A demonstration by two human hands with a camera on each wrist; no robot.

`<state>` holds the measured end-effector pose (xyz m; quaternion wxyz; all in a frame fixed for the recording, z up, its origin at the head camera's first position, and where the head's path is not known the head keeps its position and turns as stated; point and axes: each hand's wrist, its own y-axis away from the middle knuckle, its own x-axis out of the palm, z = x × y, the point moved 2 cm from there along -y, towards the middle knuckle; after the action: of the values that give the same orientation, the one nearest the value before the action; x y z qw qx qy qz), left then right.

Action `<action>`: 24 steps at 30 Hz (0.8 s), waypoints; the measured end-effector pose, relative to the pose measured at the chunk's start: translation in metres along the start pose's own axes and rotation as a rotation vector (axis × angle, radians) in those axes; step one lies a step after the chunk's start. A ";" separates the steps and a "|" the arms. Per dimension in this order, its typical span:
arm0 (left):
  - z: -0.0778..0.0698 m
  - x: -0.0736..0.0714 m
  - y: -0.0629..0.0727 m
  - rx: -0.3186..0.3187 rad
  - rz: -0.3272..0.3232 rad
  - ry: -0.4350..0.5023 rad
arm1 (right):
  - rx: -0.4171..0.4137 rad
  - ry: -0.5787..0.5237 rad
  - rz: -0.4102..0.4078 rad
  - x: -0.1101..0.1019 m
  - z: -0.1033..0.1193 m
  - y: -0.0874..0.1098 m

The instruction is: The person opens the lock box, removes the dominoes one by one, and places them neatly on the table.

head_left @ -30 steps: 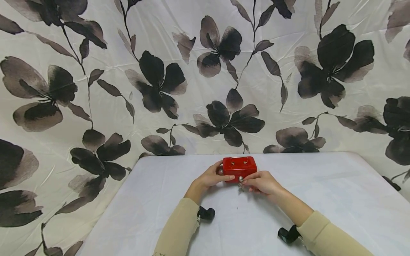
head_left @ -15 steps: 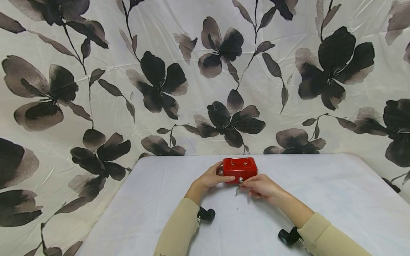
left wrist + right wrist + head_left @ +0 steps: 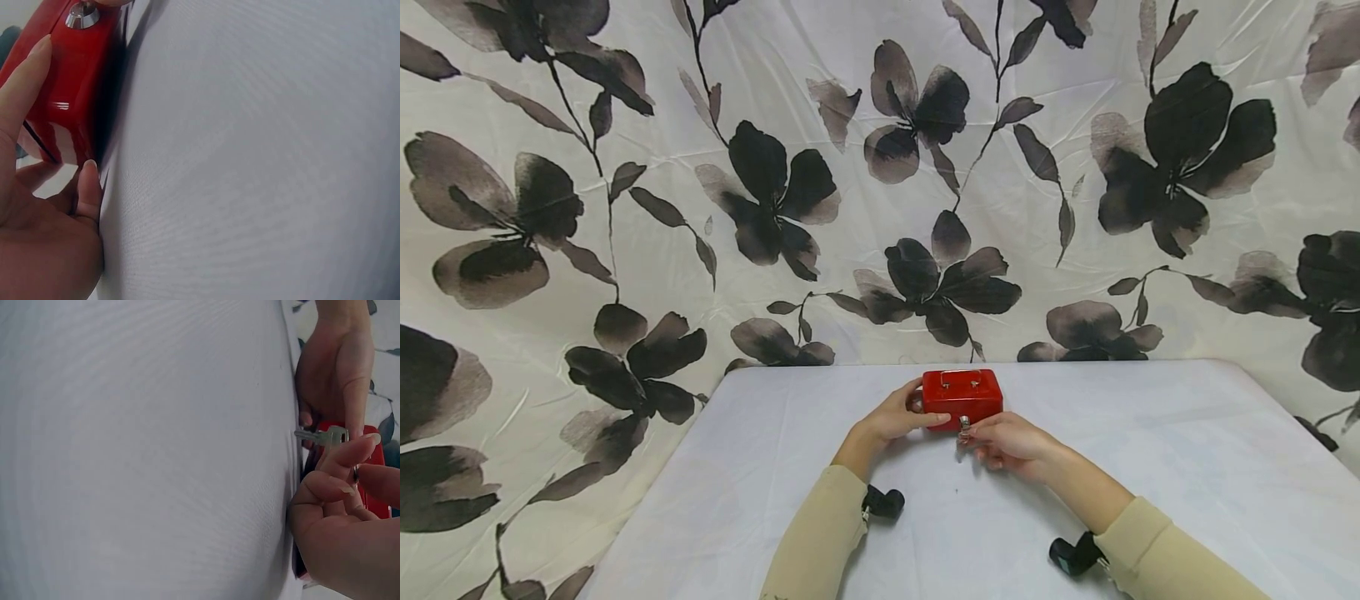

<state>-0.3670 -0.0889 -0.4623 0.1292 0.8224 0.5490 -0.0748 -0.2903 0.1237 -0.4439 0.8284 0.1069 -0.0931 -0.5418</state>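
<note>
A small red cash box [image 3: 962, 400] with a folded wire handle on its lid stands at the table's far side, lid down. My left hand [image 3: 891, 417] holds it by the left end, thumb on the front and fingers round the side. In the left wrist view, a silver lock [image 3: 82, 15] sits on the front face. My right hand [image 3: 1015, 446] is at this lock, thumb and forefinger pinching a key whose head is mostly hidden. A second key [image 3: 325, 435] sticks out beside the fingers in the right wrist view.
A white cloth covers the table [image 3: 970, 542]. Close behind its far edge hangs a pale curtain [image 3: 850, 208] printed with dark flowers. Black wrist cameras, such as the right one [image 3: 1075, 552], are strapped under both forearms.
My right hand has dropped slightly towards me at the lock, its fingers turning a little. The loose key hanging there has swung. My left hand and the cash box stay put.
</note>
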 end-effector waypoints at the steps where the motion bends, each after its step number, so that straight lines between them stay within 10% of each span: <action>1: 0.000 0.000 0.000 0.000 0.000 -0.002 | 0.004 -0.006 0.006 0.000 0.000 0.000; 24: 0.000 -0.001 -0.001 -0.007 -0.002 -0.019 | 0.019 -0.062 0.045 -0.001 -0.001 -0.002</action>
<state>-0.3681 -0.0893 -0.4620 0.1375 0.8207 0.5487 -0.0808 -0.2920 0.1240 -0.4458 0.8362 0.0958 -0.1260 -0.5251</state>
